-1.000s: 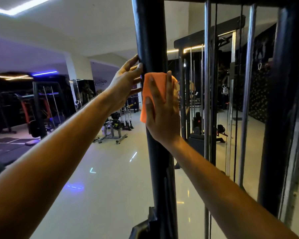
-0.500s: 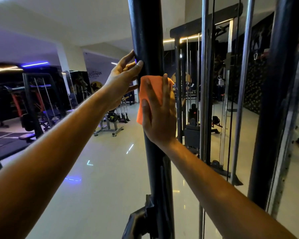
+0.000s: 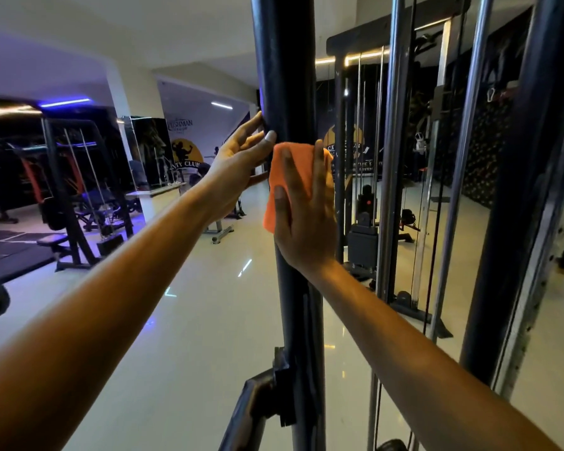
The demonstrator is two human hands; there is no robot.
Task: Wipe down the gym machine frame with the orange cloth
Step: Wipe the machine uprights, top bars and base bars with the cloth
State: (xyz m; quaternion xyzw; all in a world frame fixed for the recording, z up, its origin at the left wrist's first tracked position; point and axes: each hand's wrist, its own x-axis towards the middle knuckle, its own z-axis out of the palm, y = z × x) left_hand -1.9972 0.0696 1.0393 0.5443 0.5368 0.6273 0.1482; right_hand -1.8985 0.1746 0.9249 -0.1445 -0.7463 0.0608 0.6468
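Right hand (image 3: 303, 219): fingers straight and slightly spread, pressing the orange cloth (image 3: 282, 177) flat against the black frame post (image 3: 285, 76).
Left hand (image 3: 238, 167): fingers extended (thumb included), fingertips touching the post's left side, just beside the cloth.
Room: glossy pale floor (image 3: 189, 320), other gym machines behind.

Just one camera here, head-mounted, so it's looking out from the person's eye level, facing forward and tilting slightly down along both outstretched arms. It's sitting really close to the black upright post (image 3: 285, 76) of the gym machine frame, which is running top to bottom from 12 to 6 o'clock. The wide-angle lens is catching the glossy floor (image 3: 189, 320) at 7 o'clock and the chrome guide rods (image 3: 391, 157) at 2 o'clock.
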